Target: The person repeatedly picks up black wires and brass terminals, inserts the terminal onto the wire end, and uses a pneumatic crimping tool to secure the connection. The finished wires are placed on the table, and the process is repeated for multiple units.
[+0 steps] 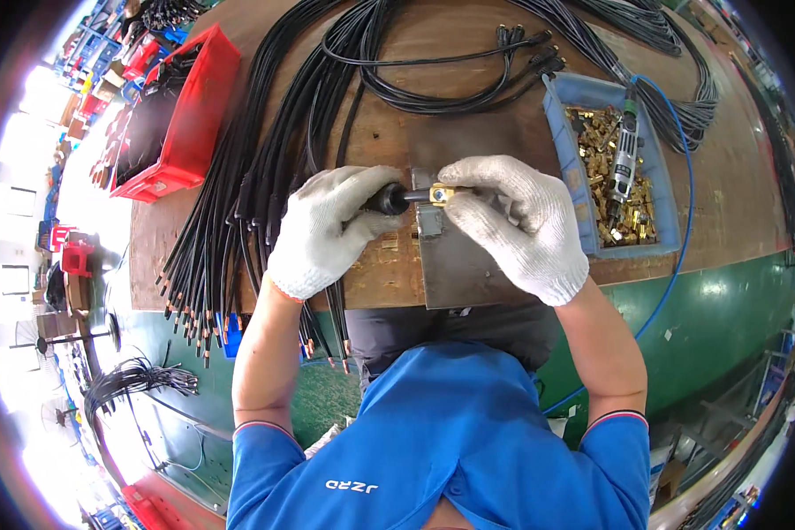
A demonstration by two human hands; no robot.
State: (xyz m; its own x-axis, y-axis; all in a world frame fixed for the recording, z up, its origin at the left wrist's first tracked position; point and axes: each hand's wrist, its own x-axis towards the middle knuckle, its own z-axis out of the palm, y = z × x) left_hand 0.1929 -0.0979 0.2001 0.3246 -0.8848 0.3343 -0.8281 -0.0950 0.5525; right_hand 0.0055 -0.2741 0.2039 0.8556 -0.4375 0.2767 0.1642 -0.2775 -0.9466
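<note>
Both my hands wear white knit gloves and meet over the bench. My left hand point(331, 230) is closed around a black rubber sleeve point(389, 200), out of which a thin dark stem points right. At the end of that stem sits a small brass fitting point(441, 195) with a round screw or hole in its face. The thumb and fingers of my right hand point(530, 221) pinch this fitting. Just below it, a small metal block point(429, 222) lies on a dark metal plate point(464, 269). How far the fitting goes onto the stem I cannot tell.
Left of my hands, many black cables point(269, 150) with copper ends hang over the bench edge. A blue bin point(561, 132) on the right holds brass fittings point(596, 132), with a hand-held power tool point(625, 155) and blue hose point(687, 177). A red crate point(208, 97) stands far left.
</note>
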